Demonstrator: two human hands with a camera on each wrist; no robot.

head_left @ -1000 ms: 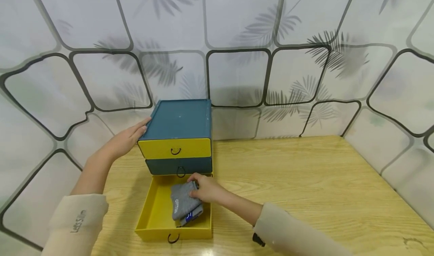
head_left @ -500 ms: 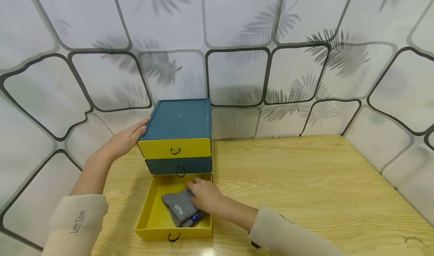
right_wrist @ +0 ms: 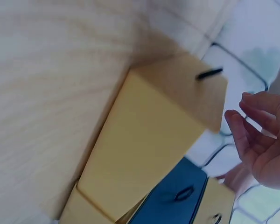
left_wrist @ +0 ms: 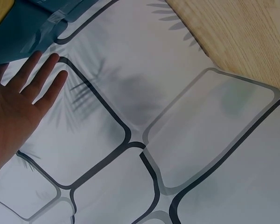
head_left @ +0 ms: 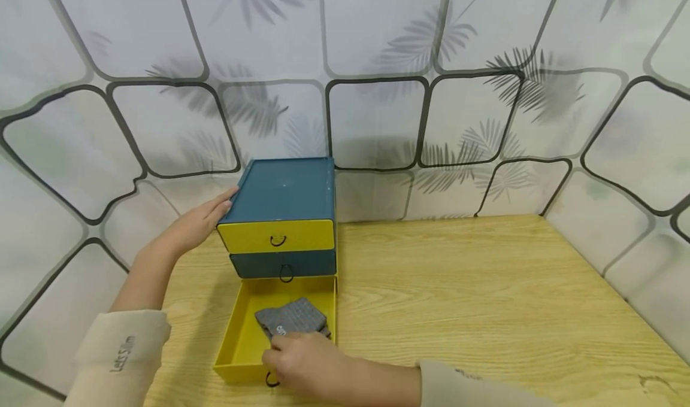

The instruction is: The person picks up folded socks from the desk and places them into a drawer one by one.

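A three-tier drawer box (head_left: 286, 191) with a blue top stands toward the left of the table. Its bottom yellow drawer (head_left: 237, 335) is pulled out. Inside lies a folded grey knit piece (head_left: 296, 317), sock-like, with white lettering partly covered by my right hand. My left hand (head_left: 196, 224) rests its straight fingers against the box's left side; the left wrist view shows the palm and spread fingers (left_wrist: 32, 77). Just at the drawer's front, my right hand (head_left: 309, 365) hovers near the black loop handle (head_left: 272, 380). Its fingers bend loosely in the right wrist view, holding nothing.
Above the pulled-out drawer are a closed blue drawer (head_left: 283, 263) and a closed yellow drawer (head_left: 275, 236), each with a black loop. The wooden table (head_left: 458, 293) extends to the right. A patterned wall covering (head_left: 377, 125) stands behind and on both sides.
My right hand has let go of the grey knit piece, which now lies flat in the drawer, and has moved toward the drawer's front. My left hand has stayed in place.
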